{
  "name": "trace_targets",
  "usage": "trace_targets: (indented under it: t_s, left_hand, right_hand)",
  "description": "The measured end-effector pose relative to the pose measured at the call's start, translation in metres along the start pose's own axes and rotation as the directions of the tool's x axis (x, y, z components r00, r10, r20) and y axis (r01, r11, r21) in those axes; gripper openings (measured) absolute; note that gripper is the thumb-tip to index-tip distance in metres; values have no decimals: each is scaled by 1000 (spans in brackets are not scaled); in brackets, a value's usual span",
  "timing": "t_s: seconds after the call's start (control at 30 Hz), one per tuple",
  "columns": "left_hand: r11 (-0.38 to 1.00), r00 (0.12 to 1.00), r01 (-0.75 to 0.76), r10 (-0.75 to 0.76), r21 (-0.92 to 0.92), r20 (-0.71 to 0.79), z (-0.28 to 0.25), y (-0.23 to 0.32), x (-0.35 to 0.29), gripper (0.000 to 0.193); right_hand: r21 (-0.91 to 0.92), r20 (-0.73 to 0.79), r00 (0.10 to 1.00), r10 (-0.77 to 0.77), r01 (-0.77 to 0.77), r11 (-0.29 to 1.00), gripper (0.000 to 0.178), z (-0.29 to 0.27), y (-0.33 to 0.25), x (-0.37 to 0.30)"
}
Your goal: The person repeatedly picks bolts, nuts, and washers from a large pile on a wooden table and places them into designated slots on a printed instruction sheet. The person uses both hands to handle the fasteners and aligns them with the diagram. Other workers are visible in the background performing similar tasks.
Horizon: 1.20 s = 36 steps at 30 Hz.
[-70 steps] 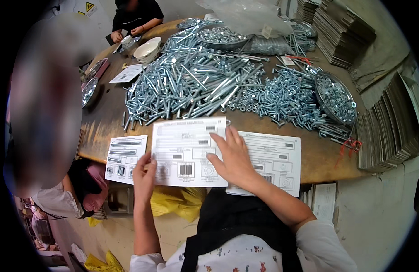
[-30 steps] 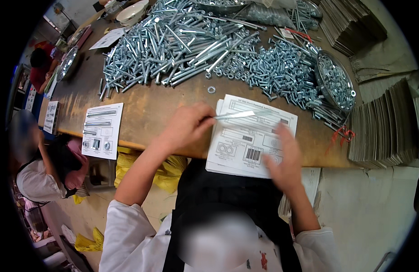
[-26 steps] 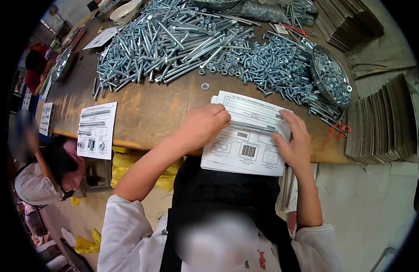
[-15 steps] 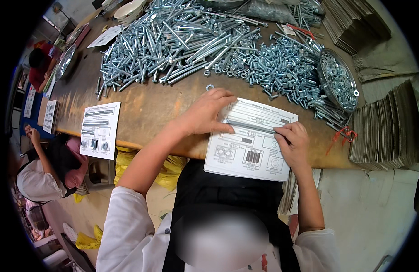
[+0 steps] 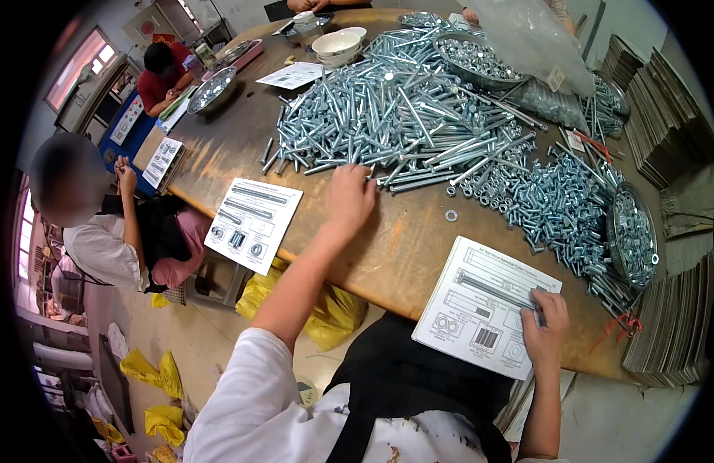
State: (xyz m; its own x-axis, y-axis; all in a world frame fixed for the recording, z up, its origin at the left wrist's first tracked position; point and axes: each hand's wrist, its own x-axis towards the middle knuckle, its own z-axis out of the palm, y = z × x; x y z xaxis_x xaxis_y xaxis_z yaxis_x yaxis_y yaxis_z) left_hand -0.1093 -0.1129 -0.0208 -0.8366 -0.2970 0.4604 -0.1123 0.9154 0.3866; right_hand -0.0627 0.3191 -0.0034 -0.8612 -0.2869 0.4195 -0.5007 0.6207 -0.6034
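At the near edge of a big heap of silver bolts, my left hand is closed, its fingertips around a bolt whose bright end shows beside them. A stack of printed hardware sheets lies at the table's front edge on the right. Along a bar drawing on the top sheet rests one long bolt. My right hand has its fingers closed over that bolt's right end, holding it against the paper. Its thumb is mostly hidden.
A lone nut lies between heap and sheets. Small bolts and a metal bowl of washers are to the right. Another sheet stack overhangs the edge on the left. Cardboard piles stand far right; a co-worker sits left.
My left hand has left the sheets and reached forward and left to the bolt heap. My right hand stays at the long bolt's end. The view has swung leftward and up.
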Motion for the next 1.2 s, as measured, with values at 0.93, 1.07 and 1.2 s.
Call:
trace_targets:
  t_s: [0.93,1.07,1.2]
  left_hand:
    - [954,991,131,-114,-270,76,21,56,-33,31]
    - [960,991,132,-120,-249,59,13,37,-13,24]
    - [962,958,271,-274,-41,-85,-24,-20,6,24]
  right_hand:
    - [245,34,992,120,-124,962,12,4,-57,26]
    - [168,-21,999,33,-29,985,12,-16,-49,15]
    - [296,-86,956,281,-245,923,13,-30,-27,-11]
